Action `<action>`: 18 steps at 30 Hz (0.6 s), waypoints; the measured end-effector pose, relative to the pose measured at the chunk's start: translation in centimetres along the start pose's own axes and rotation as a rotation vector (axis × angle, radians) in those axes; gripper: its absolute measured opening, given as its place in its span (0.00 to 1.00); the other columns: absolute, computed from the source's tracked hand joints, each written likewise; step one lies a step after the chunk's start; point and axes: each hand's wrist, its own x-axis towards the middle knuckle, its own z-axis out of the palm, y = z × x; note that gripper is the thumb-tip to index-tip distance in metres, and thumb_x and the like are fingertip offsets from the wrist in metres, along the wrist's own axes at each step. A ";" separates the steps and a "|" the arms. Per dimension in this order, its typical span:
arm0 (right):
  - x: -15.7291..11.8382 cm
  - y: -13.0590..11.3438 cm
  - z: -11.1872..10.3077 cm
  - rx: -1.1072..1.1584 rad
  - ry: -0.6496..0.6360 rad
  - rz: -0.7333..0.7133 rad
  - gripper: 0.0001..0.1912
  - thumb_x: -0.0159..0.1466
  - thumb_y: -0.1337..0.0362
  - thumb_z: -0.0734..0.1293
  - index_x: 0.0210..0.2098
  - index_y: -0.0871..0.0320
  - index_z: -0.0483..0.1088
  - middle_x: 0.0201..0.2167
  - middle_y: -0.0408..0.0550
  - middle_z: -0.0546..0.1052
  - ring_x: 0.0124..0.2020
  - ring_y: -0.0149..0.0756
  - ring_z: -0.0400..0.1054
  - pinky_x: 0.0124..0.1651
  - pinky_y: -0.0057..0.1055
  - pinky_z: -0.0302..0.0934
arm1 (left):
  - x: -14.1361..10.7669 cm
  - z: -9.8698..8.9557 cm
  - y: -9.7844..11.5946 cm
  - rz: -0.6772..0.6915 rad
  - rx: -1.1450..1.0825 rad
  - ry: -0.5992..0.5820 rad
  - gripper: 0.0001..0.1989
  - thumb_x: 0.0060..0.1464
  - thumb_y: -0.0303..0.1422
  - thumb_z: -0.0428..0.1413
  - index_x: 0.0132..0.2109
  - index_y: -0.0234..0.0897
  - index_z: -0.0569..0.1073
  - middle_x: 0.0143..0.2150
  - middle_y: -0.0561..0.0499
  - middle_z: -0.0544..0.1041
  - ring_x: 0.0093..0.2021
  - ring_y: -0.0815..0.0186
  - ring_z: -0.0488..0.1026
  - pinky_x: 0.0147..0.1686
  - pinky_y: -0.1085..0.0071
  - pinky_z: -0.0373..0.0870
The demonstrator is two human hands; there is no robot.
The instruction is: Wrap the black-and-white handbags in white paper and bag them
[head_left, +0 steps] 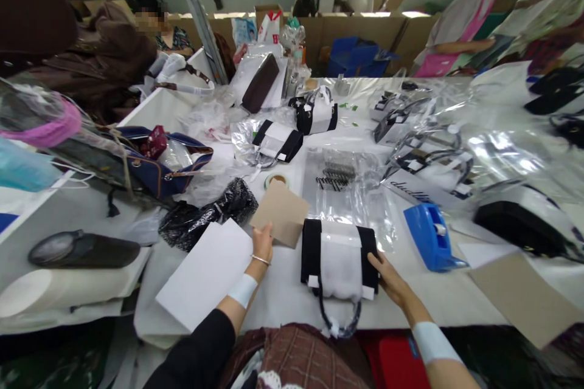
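My left hand (pixel 263 244) is closed on the near corner of a tan cardboard sheet (pixel 280 211), held just left of a black handbag (pixel 312 252). White wrapping (pixel 340 255) covers the bag's middle, and its wrapped handle (pixel 340 331) points toward me over the table edge. At the bag's right side, my right hand (pixel 387 273) grips the edge, thumb on top and the other fingers mostly hidden. White sheets (pixel 210 276) lie beneath my left forearm. Behind the bag is a clear plastic bag (pixel 319 176) with dark print.
A blue tape dispenser (pixel 429 237) stands on the right, near another cardboard sheet (pixel 524 295). Black crumpled plastic (pixel 201 219) and a tape roll (pixel 276 181) lie left of centre. More wrapped handbags (pixel 277 141) sit farther back. Another person (pixel 460 24) is at the far right.
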 end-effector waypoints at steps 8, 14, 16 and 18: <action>-1.2 1.6 1.0 0.158 -0.130 0.013 0.33 0.54 0.51 0.76 0.56 0.55 0.69 0.52 0.54 0.79 0.51 0.47 0.74 0.54 0.43 0.68 | -3.2 0.7 -1.4 -0.230 -0.097 -0.257 0.20 0.38 0.33 0.70 0.39 0.37 0.72 0.38 0.50 0.81 0.37 0.63 0.79 0.36 0.64 0.78; -3.2 4.3 -0.7 0.298 0.121 -0.070 0.36 0.49 0.51 0.76 0.55 0.55 0.70 0.45 0.50 0.82 0.49 0.51 0.75 0.56 0.47 0.69 | -5.2 0.8 -0.8 -0.339 -0.125 -0.523 0.22 0.41 0.33 0.71 0.44 0.36 0.74 0.42 0.48 0.81 0.42 0.60 0.79 0.40 0.61 0.81; -4.2 5.3 -2.8 0.312 0.218 -0.095 0.34 0.49 0.49 0.75 0.53 0.53 0.72 0.46 0.51 0.82 0.52 0.53 0.74 0.58 0.49 0.68 | -5.2 0.6 -1.0 -0.365 -0.135 -0.573 0.20 0.44 0.32 0.69 0.45 0.36 0.74 0.43 0.47 0.81 0.44 0.58 0.79 0.41 0.59 0.81; -5.1 6.0 -5.1 0.324 0.296 -0.100 0.32 0.48 0.47 0.75 0.50 0.53 0.74 0.48 0.51 0.81 0.57 0.54 0.71 0.59 0.49 0.68 | -4.9 0.3 -2.0 -0.390 -0.159 -0.518 0.16 0.48 0.31 0.67 0.44 0.36 0.74 0.45 0.47 0.81 0.45 0.58 0.79 0.43 0.56 0.81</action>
